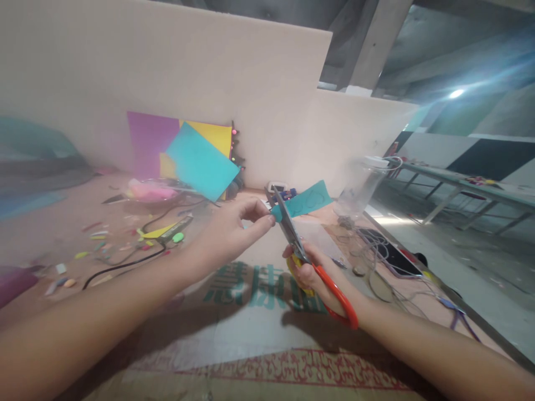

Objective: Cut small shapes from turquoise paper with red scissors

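Between thumb and fingertips, my left hand (234, 228) pinches the near end of a teal foam strip (307, 203). Faint rounded outlines show on the strip, which stretches up and to the right in the air. My right hand (320, 273) grips scissors (338, 295) with an orange handle loop and some yellow near the fingers. Their blades are slightly parted and point up and left, crossing the strip close to my left fingertips. Whether the blades are cutting into it I cannot tell.
Teal, yellow and purple sheets (204, 161) lean against the back panel (271, 100). A glue gun (179, 228) with a black cord and small coloured scraps lie at left. At right are a clear plastic cup (355, 189), tangled string and a phone (388, 253) near the table edge.
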`<state>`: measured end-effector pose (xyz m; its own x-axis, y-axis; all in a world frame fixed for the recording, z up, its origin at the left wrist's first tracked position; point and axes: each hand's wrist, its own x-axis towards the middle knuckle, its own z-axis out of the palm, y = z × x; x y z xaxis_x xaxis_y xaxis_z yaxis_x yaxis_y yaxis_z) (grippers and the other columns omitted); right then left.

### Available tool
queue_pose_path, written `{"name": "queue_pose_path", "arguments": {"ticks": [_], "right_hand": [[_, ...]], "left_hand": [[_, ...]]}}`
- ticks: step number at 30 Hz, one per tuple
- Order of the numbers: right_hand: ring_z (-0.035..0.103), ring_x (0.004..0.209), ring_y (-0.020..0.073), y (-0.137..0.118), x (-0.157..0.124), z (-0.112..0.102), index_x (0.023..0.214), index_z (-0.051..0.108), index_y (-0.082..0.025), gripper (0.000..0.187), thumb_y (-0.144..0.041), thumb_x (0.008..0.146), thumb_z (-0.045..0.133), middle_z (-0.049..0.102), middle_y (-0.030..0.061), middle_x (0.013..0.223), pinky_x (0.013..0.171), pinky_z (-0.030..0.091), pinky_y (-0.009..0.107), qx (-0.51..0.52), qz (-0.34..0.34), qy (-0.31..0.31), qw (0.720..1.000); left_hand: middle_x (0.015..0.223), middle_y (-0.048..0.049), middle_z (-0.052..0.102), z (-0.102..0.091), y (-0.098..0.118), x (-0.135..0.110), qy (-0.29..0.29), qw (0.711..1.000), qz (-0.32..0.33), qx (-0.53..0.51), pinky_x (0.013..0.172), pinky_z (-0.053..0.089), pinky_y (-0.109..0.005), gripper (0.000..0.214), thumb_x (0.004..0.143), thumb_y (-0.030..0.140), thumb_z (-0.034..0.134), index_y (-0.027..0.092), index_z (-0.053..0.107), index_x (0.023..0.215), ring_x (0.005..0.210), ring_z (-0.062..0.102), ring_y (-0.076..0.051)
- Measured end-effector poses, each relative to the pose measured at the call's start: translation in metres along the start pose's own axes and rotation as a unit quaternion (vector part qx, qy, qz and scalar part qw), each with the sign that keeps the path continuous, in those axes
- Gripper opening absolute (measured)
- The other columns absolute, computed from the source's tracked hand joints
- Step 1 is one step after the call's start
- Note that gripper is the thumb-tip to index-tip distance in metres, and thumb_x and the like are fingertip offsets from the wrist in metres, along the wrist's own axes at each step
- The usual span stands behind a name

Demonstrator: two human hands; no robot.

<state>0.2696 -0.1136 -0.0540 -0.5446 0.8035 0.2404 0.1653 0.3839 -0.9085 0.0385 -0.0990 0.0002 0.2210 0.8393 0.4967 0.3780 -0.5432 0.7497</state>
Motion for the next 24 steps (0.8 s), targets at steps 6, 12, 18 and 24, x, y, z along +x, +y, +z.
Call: {"name": "queue_pose_path", "arguments": {"ticks": [6,12,18,24], "right_hand": [[0.036,0.061,0.0114,-0.0002,0.0001,0.0006,0.110,0.055,-0.020,0.063,-0.079,0.088,0.057,0.041,-0.0035,0.079,0.052,0.030,0.025,0.011,0.006,0.002,1.000],[0.034,0.059,0.0112,0.0055,0.0018,-0.0017,0.111,0.054,-0.020,0.060,-0.076,0.091,0.056,0.038,-0.0049,0.076,0.051,0.030,0.025,0.009,-0.010,-0.014,1.000],[0.031,0.059,0.0109,0.0016,0.0009,-0.0019,0.110,0.054,-0.020,0.061,-0.078,0.090,0.057,0.035,-0.0059,0.075,0.051,0.028,0.025,0.014,0.008,-0.018,1.000],[0.031,0.057,0.0106,0.0005,-0.0001,-0.0002,0.110,0.054,-0.020,0.063,-0.078,0.087,0.060,0.036,-0.0063,0.073,0.050,0.026,0.025,0.033,0.018,-0.017,0.999]], "left_hand": [[0.084,-0.0023,0.066,-0.0011,0.0006,0.0006,0.002,1.000,0.006,0.009,0.077,0.047,-0.032,0.026,0.093,0.041,0.061,0.019,0.061,0.079,0.086,0.062,-0.019],[0.082,-0.0006,0.066,-0.0038,-0.0001,0.0010,0.005,1.000,0.012,0.016,0.076,0.046,-0.032,0.025,0.094,0.039,0.060,0.020,0.062,0.080,0.082,0.062,-0.018],[0.080,0.0009,0.066,-0.0052,0.0036,0.0011,0.010,1.000,0.012,0.014,0.075,0.046,-0.031,0.024,0.094,0.038,0.060,0.020,0.062,0.078,0.078,0.061,-0.017],[0.081,0.0003,0.066,-0.0040,0.0049,0.0016,0.004,1.000,0.005,0.007,0.073,0.046,-0.030,0.025,0.094,0.040,0.060,0.020,0.062,0.080,0.078,0.062,-0.017]]}}
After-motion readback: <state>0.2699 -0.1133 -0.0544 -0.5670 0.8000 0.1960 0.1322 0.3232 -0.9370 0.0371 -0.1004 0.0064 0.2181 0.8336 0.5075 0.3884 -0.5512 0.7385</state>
